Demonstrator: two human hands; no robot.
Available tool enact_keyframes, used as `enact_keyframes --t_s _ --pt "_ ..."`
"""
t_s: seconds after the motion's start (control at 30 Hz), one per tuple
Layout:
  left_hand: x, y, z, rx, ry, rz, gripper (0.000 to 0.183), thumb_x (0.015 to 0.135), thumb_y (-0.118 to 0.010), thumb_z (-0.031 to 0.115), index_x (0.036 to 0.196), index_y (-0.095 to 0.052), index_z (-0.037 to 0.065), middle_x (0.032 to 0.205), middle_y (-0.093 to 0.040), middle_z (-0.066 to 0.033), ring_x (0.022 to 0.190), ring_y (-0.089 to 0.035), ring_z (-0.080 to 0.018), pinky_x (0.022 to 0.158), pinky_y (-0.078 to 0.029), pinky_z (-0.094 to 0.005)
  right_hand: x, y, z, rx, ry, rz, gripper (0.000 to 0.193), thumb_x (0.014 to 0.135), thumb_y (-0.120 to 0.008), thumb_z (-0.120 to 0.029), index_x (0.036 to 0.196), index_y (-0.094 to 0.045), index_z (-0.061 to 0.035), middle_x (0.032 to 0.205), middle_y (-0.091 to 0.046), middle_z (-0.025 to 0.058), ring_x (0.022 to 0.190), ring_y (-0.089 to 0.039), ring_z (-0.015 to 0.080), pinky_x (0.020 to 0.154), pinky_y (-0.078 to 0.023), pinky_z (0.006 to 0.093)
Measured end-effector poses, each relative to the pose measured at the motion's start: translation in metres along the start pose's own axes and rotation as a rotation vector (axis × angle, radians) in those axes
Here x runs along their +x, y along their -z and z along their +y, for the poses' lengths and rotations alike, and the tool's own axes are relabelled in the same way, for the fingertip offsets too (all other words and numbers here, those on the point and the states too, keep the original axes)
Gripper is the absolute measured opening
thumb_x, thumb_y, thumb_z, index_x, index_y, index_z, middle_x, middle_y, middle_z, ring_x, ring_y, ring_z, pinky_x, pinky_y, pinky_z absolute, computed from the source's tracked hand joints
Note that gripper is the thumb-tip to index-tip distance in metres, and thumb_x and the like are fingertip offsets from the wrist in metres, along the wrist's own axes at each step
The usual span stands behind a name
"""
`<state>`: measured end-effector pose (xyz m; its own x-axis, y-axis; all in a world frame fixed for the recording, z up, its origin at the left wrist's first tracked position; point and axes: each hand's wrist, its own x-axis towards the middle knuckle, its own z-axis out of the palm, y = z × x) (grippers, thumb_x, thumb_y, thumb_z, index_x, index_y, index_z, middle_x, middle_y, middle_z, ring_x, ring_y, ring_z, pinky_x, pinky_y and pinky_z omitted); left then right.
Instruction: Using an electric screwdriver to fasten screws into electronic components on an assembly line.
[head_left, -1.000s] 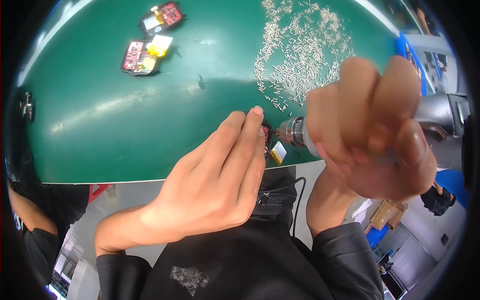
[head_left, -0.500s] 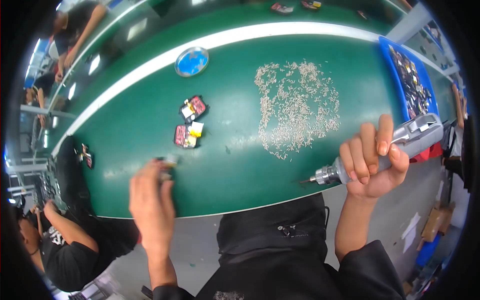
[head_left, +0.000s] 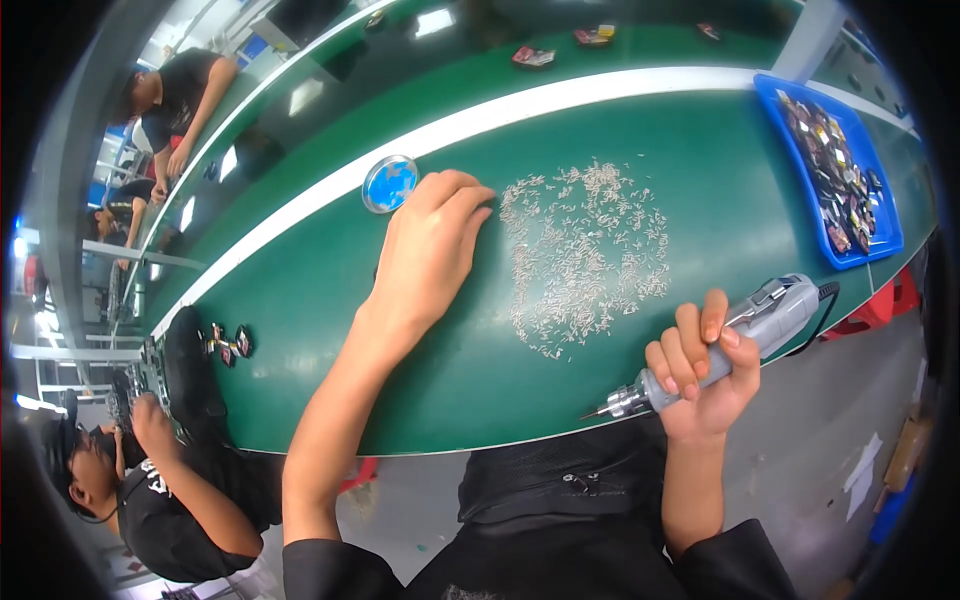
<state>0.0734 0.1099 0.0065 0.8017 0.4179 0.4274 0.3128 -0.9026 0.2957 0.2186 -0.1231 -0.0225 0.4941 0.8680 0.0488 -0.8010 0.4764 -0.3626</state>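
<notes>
Right grip (head_left: 700, 365) around grey electric screwdriver (head_left: 730, 345), tip leftward.

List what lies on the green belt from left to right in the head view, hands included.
Small parts → round blue dish → left hand → scattered screws → right hand gripping the electric screwdriver → blue tray.
</notes>
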Motion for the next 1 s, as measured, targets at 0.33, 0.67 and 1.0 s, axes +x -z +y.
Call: enact_keyframes --t_s 0.33,0.67,1.0 --pt "0.026 -0.015 0.001 0.208 -0.168 -0.091 0.015 0.077 -0.069 -0.001 0.092 -0.069 0.000 0.090 -0.063 -0.0083 0.083 -0.063 -0.0257 0.073 -0.051 -0.0372 0.000 0.007 -0.004 0.014 -0.037 -0.057 0.012 0.090 -0.047 -0.019 0.087 -0.047 -0.0068 0.063 -0.042 0.0027 0.045 -0.042 0.0120 0.054 -0.042 0.0305" --pt "-0.007 0.011 0.028 -0.030 0.042 0.025 0.011 0.078 -0.058 -0.007 0.083 -0.050 -0.002 0.076 -0.049 -0.0151 0.070 -0.055 -0.0306 0.063 -0.044 -0.0364 -0.005 0.007 -0.007 0.020 -0.051 -0.077 0.013 0.092 -0.047 -0.018 0.086 -0.045 -0.0064 0.063 -0.041 0.0031 0.045 -0.041 0.0121 0.052 -0.041 0.0298" --pt "-0.106 0.015 0.110 -0.699 0.407 0.124 0.010 0.080 -0.063 -0.012 0.087 -0.060 -0.006 0.085 -0.064 -0.0147 0.073 -0.060 -0.0185 0.068 -0.048 -0.0273 -0.001 0.001 0.000 -0.039 0.057 -0.070 0.014 0.092 -0.044 -0.019 0.091 -0.051 -0.0066 0.064 -0.041 0.0013 0.047 -0.040 0.0104 0.053 -0.038 0.0297"
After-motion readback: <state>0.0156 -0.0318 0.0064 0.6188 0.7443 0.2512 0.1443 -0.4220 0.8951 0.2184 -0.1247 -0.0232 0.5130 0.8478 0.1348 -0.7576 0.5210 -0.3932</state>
